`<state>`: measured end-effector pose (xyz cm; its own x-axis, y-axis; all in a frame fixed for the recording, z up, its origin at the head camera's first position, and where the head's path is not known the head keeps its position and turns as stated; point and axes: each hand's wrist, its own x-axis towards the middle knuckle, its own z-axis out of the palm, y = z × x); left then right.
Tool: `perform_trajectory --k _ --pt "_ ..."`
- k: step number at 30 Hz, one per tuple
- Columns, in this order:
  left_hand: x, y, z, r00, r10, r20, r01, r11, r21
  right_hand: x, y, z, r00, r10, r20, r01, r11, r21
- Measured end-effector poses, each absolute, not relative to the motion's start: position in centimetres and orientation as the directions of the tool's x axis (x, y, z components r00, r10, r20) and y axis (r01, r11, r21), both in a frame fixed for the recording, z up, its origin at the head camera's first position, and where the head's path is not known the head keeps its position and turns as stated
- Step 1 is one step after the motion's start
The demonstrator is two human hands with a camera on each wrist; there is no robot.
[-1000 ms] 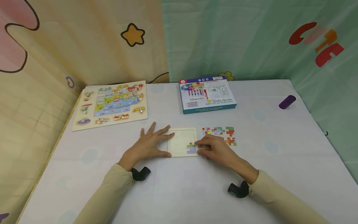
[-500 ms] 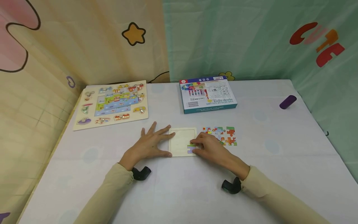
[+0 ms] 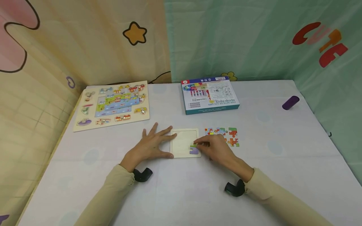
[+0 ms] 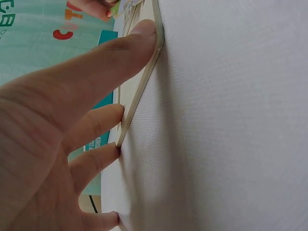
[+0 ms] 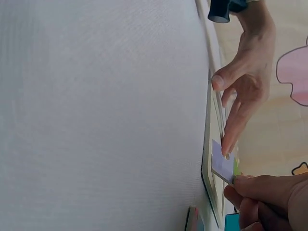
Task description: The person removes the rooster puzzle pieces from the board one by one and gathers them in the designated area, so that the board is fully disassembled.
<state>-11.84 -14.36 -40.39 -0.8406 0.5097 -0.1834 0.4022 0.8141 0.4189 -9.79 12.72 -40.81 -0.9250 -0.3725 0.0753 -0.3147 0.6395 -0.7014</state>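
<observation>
A shallow pale wooden puzzle tray [image 3: 180,142] lies in front of the person. In its lower right corner is a purple and green puzzle piece [image 3: 194,150]. My right hand [image 3: 217,150] pinches this piece between thumb and finger at its green edge; in the right wrist view the piece [image 5: 222,161] is tilted, one edge raised from the tray. My left hand [image 3: 151,145] is spread at the tray's left side, its thumb and fingertips touching the rim. The left wrist view shows the thumb [image 4: 144,36] pressed on the tray's near corner.
Several loose puzzle pieces [image 3: 233,142] lie right of the tray, partly hidden behind the right hand. Farther back are a teal and white box [image 3: 210,97], a large wooden picture board [image 3: 113,105] at left and a purple cylinder [image 3: 290,103] at right.
My right hand has moved left from the tray's right edge onto the puzzle piece, its fingers now covering part of the green end. The left hand has stayed in place.
</observation>
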Motion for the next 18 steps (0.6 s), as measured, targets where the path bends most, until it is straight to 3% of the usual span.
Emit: perform_trajectory --k 9,18 --pt "-11.9 -14.3 -40.4 -0.837 0.518 -0.177 0.405 0.804 0.435 -9.6 14.0 -40.3 -0.955 -0.297 0.010 -0.198 0.610 -0.767" --pt "-11.8 -14.5 -40.4 -0.838 0.515 -0.179 0.402 0.806 0.435 -8.9 18.7 -40.4 -0.976 -0.211 -0.056 -0.090 0.622 -0.778"
